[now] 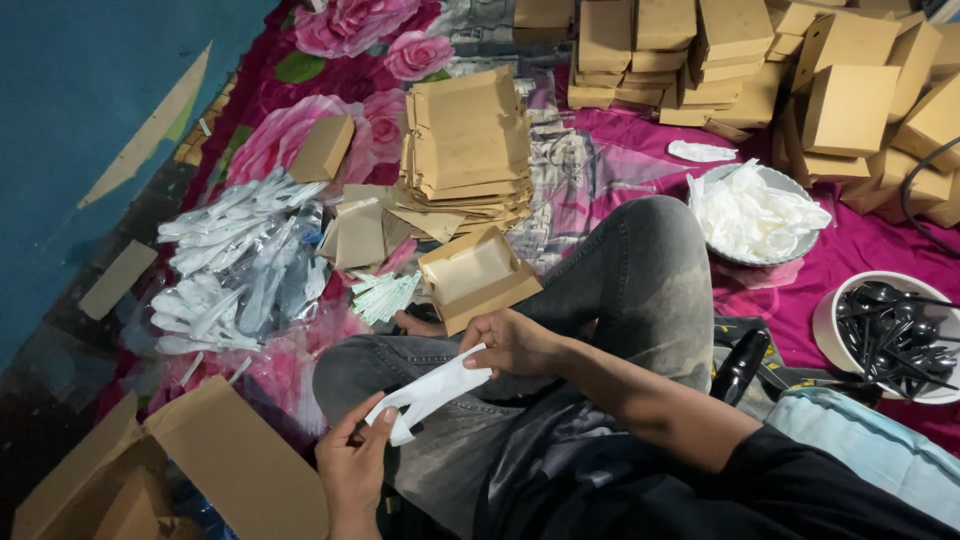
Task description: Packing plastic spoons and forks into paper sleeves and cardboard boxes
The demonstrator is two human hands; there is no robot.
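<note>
My left hand (pixel 352 458) and my right hand (pixel 512 343) together hold a small white plastic bag (pixel 428 392) over my lap, each pinching one end. Just beyond my right hand an open brown cardboard box (pixel 476 277) rests by my knee, its lid folded back. A little bunch of white-and-green sachets (pixel 384 294) lies beside that box on the floral cloth.
A stack of flat brown cartons (pixel 466 145) stands ahead; assembled boxes (pixel 848 100) pile up at the back right. Wrapped white cutlery (pixel 232 262) lies left. A bowl of white bags (pixel 752 214) and a bowl of black spoons (pixel 893 335) sit right. Open carton (pixel 215 460) near left.
</note>
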